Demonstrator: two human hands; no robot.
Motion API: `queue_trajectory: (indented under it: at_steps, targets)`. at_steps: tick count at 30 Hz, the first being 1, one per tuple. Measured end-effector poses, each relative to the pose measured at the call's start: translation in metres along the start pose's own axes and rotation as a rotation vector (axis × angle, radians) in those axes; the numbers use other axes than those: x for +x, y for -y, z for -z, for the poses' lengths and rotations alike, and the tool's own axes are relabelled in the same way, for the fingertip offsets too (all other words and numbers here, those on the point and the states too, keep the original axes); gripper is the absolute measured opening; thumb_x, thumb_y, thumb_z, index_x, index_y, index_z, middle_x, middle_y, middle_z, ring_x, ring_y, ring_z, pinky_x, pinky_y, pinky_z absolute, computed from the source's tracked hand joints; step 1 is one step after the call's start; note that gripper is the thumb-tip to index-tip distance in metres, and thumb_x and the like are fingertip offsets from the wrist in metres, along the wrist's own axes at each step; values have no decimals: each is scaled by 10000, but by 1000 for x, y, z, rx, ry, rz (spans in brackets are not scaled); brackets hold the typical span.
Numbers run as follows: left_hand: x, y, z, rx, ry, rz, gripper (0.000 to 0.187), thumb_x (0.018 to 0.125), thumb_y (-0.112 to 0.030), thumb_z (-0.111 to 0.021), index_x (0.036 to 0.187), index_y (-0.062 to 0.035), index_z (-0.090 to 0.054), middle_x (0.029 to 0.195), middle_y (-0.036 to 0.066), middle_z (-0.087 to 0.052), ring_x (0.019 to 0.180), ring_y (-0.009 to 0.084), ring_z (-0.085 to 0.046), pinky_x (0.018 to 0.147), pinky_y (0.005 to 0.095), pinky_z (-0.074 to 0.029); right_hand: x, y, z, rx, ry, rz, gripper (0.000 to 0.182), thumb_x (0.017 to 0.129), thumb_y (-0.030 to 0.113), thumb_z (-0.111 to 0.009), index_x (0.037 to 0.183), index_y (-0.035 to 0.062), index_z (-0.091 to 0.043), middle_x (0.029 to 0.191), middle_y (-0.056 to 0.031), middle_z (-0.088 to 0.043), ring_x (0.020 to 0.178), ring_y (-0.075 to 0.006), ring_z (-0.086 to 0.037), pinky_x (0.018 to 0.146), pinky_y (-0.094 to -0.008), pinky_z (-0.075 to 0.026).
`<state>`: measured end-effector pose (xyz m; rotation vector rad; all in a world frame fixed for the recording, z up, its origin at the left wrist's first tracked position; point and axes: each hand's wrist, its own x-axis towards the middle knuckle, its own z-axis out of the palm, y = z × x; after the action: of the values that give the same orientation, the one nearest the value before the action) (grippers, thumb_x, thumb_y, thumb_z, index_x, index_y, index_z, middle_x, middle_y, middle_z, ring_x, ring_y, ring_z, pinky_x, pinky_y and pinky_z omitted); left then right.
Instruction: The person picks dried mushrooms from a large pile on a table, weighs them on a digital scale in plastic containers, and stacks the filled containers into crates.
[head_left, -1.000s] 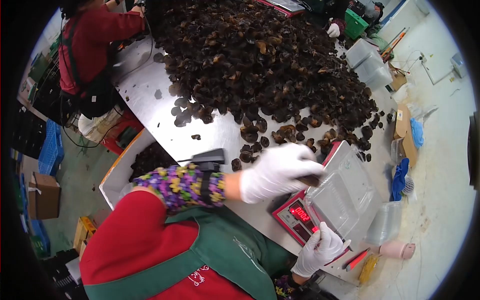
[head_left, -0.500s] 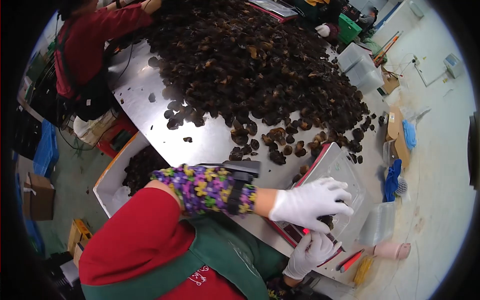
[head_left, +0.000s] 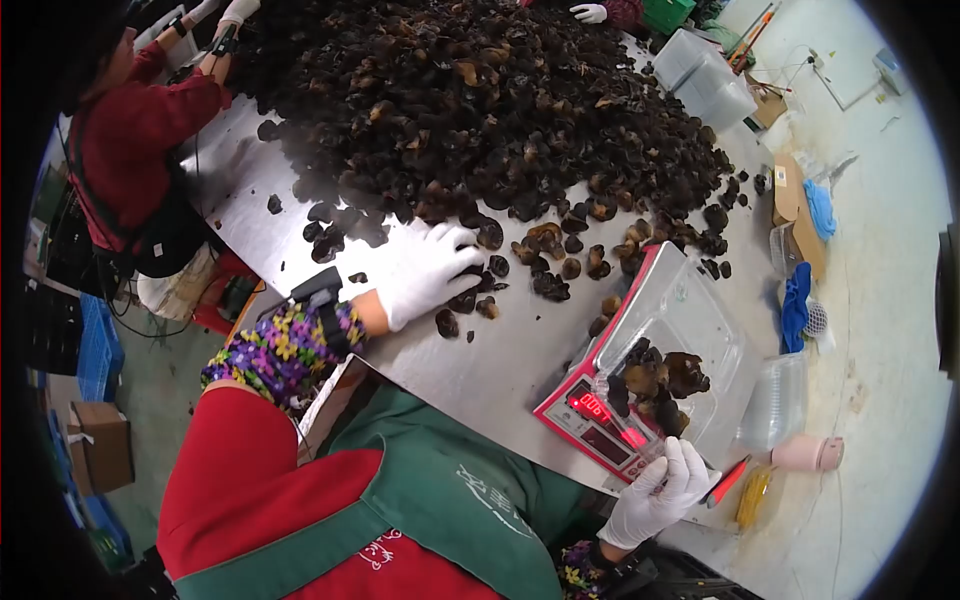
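Observation:
My left hand (head_left: 430, 277), in a white glove, reaches over the metal table with fingers apart, touching loose dark wood ear mushrooms (head_left: 490, 284) at the edge of the heap. At the near edge of the red-framed digital scale (head_left: 590, 437) is my right hand (head_left: 662, 495), also gloved in white. Its thumb and fingers are pinched together; what lies between them is too small to make out. On the scale rests a clear plastic tray (head_left: 715, 325), with several wood ear mushrooms (head_left: 650, 380) at its near end. Red digits glow on the scale's display.
A large heap of wood ear mushrooms (head_left: 480, 120) covers the far table. Clear containers (head_left: 775, 405), a pink cylindrical thing (head_left: 808, 452) and a red-handled cutter (head_left: 728, 482) sit at the right. A co-worker in red (head_left: 140, 150) works at the left.
My left hand has moved from above the scale leftward to the loose mushrooms, uncovering those on the tray and the lit display. My right hand has shifted slightly right, staying at the scale's edge.

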<state>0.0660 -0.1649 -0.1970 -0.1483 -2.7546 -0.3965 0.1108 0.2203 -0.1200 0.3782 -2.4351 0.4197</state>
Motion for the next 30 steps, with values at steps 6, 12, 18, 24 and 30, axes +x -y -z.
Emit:
queue_trajectory:
  at_steps: [6,12,18,24,30]
  targets:
    - [-18,26,-17,-74,-251,34,611,783,-298,-812,1345,-180,-604,1454,223,-458,1271,436,-481,1047,520,-427,0,-6,3,-22,34,-22,199,976,108,-594,1150,85,-689,1141,-68,-647,1115,-264,-606,1207,-570,-201]
    - [34,30,-22,95,30,-4,720,865,-600,-684,1463,-240,-509,1584,206,-320,1457,459,-293,1153,604,-306,11,1,3,-8,17,-4,204,966,87,-589,1143,83,-690,1129,-68,-663,1093,-251,-622,1209,-570,-202]
    - [50,39,-20,-20,145,-99,371,891,-518,-674,1037,-178,-699,1174,72,-624,1202,305,-526,956,504,-433,5,-2,10,-8,16,-47,201,971,84,-590,1147,66,-686,1108,-77,-667,1095,-264,-613,1201,-539,-236]
    - [-15,28,-24,-32,-184,-30,168,793,-187,-769,906,-126,-661,1051,13,-653,1000,252,-606,832,371,-499,-7,-11,14,21,-30,-73,193,1012,194,-569,1123,93,-691,1073,-47,-648,1044,-264,-623,1201,-601,-222]
    - [-37,12,-5,-107,-75,-63,515,820,-420,-771,1248,-151,-674,1347,145,-563,1263,380,-507,1047,514,-408,3,23,8,153,-12,72,191,1008,189,-565,1111,95,-695,1047,-46,-653,1020,-269,-621,1180,-596,-290]
